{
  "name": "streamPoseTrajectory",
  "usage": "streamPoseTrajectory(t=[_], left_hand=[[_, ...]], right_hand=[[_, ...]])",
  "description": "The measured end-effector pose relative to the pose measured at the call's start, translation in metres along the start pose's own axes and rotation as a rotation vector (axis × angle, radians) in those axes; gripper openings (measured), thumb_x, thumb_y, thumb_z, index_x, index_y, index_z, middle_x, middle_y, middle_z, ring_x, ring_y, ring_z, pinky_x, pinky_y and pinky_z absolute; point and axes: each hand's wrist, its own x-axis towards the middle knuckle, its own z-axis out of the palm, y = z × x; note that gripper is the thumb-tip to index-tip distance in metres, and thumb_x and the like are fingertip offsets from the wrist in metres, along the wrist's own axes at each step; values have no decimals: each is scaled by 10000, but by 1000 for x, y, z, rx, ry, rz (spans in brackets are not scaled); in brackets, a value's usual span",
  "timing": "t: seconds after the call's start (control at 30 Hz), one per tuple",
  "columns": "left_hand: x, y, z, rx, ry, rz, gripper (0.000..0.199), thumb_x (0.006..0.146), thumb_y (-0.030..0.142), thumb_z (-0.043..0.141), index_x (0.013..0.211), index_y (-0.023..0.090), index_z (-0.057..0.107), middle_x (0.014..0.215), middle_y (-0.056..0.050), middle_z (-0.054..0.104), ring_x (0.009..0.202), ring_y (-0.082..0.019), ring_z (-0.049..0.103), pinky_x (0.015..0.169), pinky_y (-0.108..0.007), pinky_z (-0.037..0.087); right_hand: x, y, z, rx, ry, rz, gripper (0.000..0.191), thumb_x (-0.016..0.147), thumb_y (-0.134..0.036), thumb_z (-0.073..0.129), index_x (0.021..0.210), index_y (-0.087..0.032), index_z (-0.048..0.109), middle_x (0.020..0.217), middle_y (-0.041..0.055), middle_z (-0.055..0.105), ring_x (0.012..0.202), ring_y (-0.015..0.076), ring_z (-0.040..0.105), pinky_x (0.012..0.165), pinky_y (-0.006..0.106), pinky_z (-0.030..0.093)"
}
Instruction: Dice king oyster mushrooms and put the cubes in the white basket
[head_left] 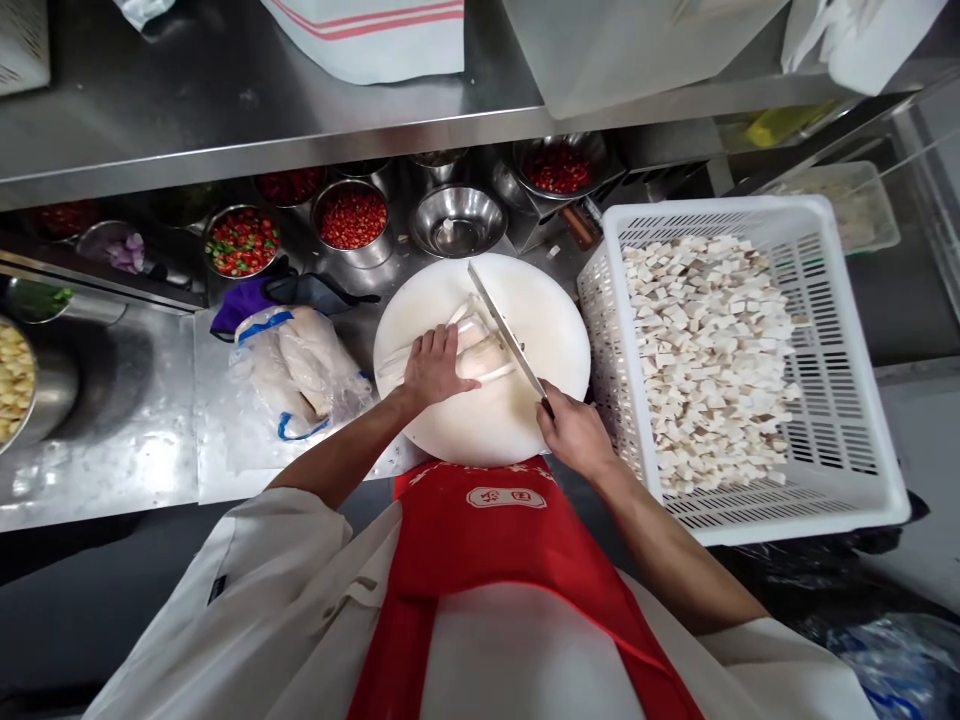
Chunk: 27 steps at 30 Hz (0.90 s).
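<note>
On a round white cutting board [551, 320] lie long pale slices that look like king oyster mushroom [487, 352]. My left hand [437, 368] rests on their left part, holding them against the board, with the thumb stretched out to the right. The left hand covers some of the slices. My right hand [577, 430] is closed round the handle of a kitchen knife [506, 330]. Its long blade slants up and left across the board, along the right side of the slices. Whether the edge touches them I cannot tell.
Right of the board stands a white plastic basket [847, 370] of chopped pale pieces [712, 360]. Bagged pale, long pieces [296, 365] lie left. Behind are bowls of chopped red chillies [352, 218] and a metal bowl [459, 222]. A steel shelf [225, 110] overhangs the back.
</note>
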Motion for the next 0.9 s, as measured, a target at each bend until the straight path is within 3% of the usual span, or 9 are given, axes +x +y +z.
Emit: streamPoseTrajectory(t=[0.1, 0.2, 0.43, 0.53, 0.67, 0.8, 0.9], left_hand=[[1, -1, 1, -7, -1, 9, 1193, 677, 750, 721, 1536, 44, 288, 1508, -242, 429, 1313, -390, 454, 1130, -459, 329], [4, -2, 0, -25, -29, 11, 1210, 659, 755, 729, 1532, 41, 291, 1511, -239, 422, 1343, -388, 432, 1156, -449, 315], [9, -4, -1, -76, -117, 28, 1239, 657, 777, 709, 1551, 51, 253, 1627, -211, 254, 1446, -373, 328, 1203, -431, 283], [9, -4, 0, -90, -109, 21, 1234, 661, 776, 706, 1557, 57, 254, 1625, -195, 270, 1444, -367, 332, 1207, -429, 278], [8, -4, 0, -107, -107, 30, 1222, 672, 771, 700, 1561, 63, 250, 1621, -186, 283, 1443, -364, 331, 1212, -427, 263], [8, -5, 0, -108, -119, 34, 1211, 690, 770, 682, 1562, 57, 238, 1624, -200, 269, 1448, -368, 325, 1217, -426, 244], [7, -6, -2, -106, -142, 54, 1238, 692, 781, 672, 1568, 43, 201, 1636, -220, 222, 1478, -377, 285, 1235, -425, 202]], right_hand=[[0, -2, -8, 28, 48, -12, 478, 991, -288, 381, 1415, -111, 510, 1207, 168, 719, 1028, 307, 705, 868, 394, 522], [0, -4, -21, 59, 40, 12, 479, 985, -314, 386, 1381, -90, 535, 1080, 166, 754, 972, 311, 718, 816, 375, 515], [-3, -16, -50, 49, -135, 57, 364, 979, -347, 401, 1185, -140, 618, 884, 120, 759, 853, 284, 720, 667, 311, 434], [6, -24, -53, -43, -222, 79, 279, 975, -307, 404, 1095, -155, 606, 852, 123, 749, 807, 278, 713, 630, 310, 387], [28, -28, -40, -132, -287, 97, 258, 967, -276, 409, 1093, -151, 595, 837, 135, 745, 769, 282, 705, 602, 316, 358], [45, -23, -12, -129, -249, 99, 346, 976, -261, 398, 1240, -115, 567, 950, 165, 761, 871, 295, 712, 705, 322, 420], [44, -16, -3, -114, -213, 86, 392, 989, -284, 382, 1293, -104, 551, 1017, 169, 760, 945, 297, 705, 766, 325, 441]])
